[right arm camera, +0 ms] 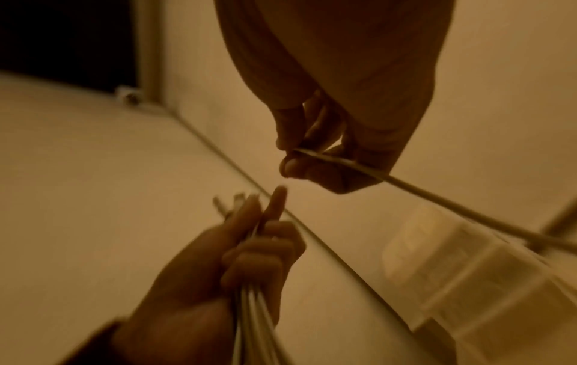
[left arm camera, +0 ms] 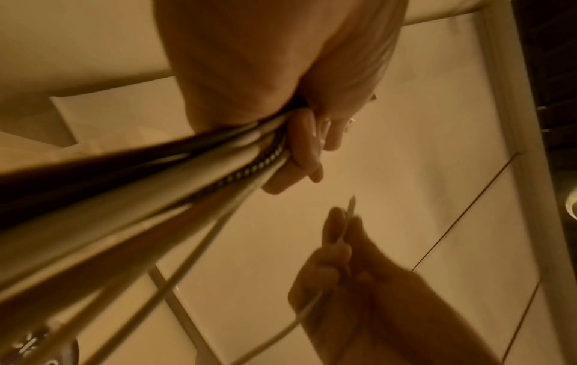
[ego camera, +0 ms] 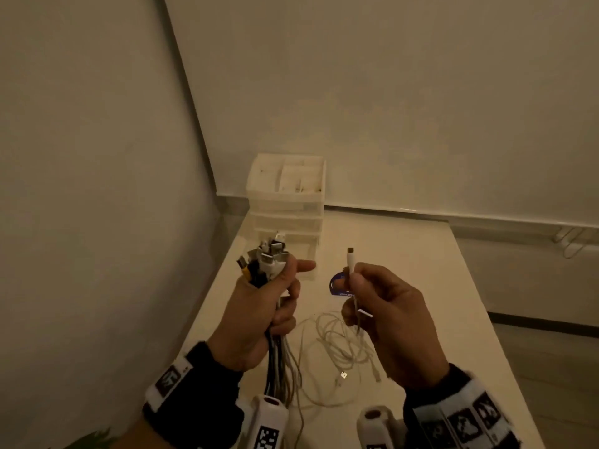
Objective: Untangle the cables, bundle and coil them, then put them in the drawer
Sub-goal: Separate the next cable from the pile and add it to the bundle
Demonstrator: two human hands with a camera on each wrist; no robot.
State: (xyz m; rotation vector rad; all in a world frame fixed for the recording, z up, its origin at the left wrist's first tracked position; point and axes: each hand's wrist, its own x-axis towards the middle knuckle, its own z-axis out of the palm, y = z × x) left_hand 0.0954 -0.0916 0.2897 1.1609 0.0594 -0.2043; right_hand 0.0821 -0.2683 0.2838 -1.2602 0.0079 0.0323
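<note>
The task looks roughly half done. At lower centre of the head view the left hand [ego camera: 259, 306] is closed in a fist round a bunch of cables [ego camera: 265, 264], plug ends gathered upward, index finger pointing out, the tails hanging down below the fist. To its right the right hand [ego camera: 385, 315] pinches one white cable [ego camera: 351, 264] just below its plug, held upright, apparently the next one to join the bunch. Below the hands, more white cable [ego camera: 337, 348] lies in loose loops on the table [ego camera: 421, 270]. Nothing is tied or coiled yet as far as the dim light shows. The drawer unit [ego camera: 288, 202] stands at the table's far left corner; whether a drawer is open I cannot tell.
</note>
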